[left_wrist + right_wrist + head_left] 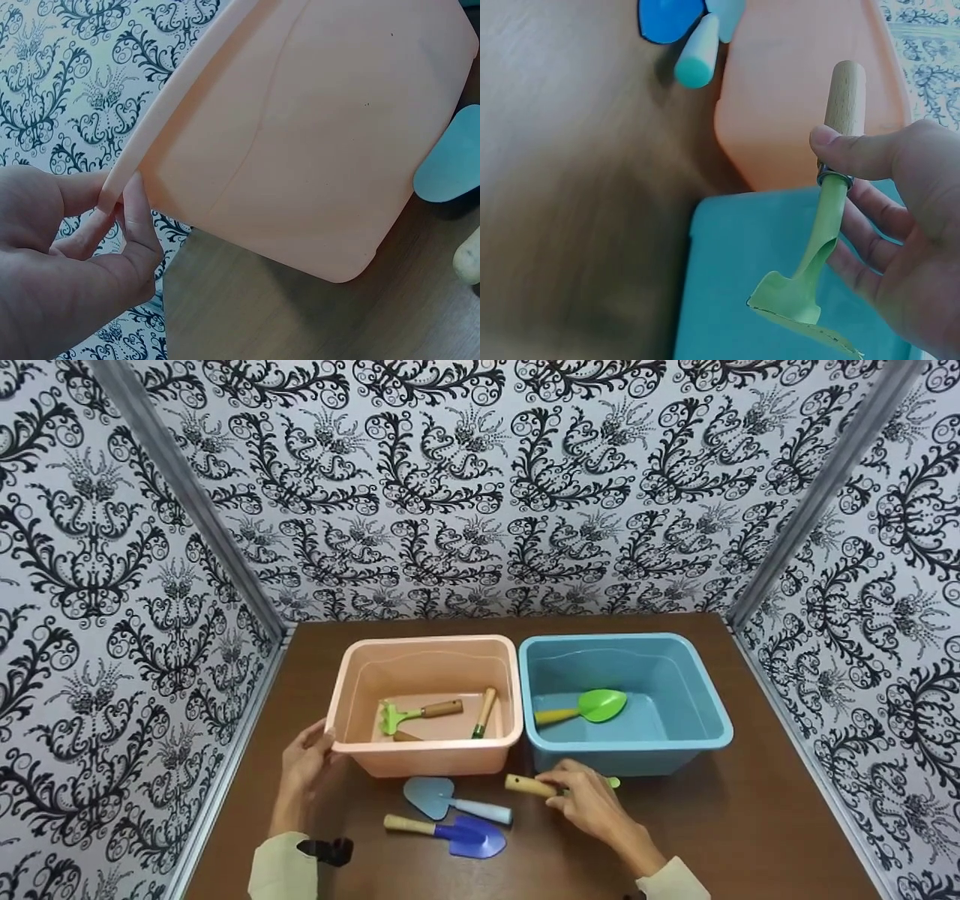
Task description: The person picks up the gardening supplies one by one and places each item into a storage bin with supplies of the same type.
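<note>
My left hand (pixel 306 757) pinches the rim of the peach tub (pixel 442 745) at its front left corner, thumb and fingers on either side of the lip in the left wrist view. In front of the blue tub (pixel 630 747), my right hand (pixel 589 802) holds a green hand hoe (pixel 821 247) between thumb and fingers, near where its wooden handle meets the metal neck. Its bent green head hangs below the hand in the right wrist view. Inside the peach tub lie a green hand rake (pixel 393 715) and other wooden-handled tools, their heads partly hidden.
A green trowel (pixel 602 705) with a yellow handle lies in the blue tub. On the brown table (pixel 547 862), before the tubs, are a light blue trowel (pixel 431 796) and a dark blue trowel (pixel 477 838). Patterned walls (pixel 465 495) enclose the table.
</note>
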`<move>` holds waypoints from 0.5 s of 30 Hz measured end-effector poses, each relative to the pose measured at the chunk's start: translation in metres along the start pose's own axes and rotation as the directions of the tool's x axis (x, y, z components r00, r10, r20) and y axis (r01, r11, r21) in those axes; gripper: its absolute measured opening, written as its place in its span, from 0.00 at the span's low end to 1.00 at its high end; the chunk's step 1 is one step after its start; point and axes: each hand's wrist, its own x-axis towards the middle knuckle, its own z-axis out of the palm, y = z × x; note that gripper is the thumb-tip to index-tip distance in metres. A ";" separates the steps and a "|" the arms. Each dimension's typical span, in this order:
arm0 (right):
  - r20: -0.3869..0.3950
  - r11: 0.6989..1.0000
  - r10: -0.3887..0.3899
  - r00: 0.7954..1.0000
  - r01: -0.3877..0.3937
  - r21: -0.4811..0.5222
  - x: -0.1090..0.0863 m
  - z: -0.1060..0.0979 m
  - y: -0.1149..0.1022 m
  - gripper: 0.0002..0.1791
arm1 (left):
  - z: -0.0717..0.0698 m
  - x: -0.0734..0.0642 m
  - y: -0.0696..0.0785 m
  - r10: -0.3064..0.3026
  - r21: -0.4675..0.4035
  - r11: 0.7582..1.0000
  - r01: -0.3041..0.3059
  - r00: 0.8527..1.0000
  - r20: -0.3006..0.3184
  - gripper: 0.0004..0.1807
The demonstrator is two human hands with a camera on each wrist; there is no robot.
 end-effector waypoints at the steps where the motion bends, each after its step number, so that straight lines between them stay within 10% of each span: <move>1: -0.001 1.000 -0.001 1.000 0.001 0.003 0.000 -0.001 -0.001 0.16 | 0.000 0.000 0.000 0.000 0.004 1.000 0.000 1.000 0.002 0.28; 15: -0.023 0.998 -0.052 0.998 0.053 0.019 0.008 -0.019 -0.026 0.18 | 0.001 0.001 -0.002 0.007 -0.068 0.998 -0.008 1.000 -0.009 0.29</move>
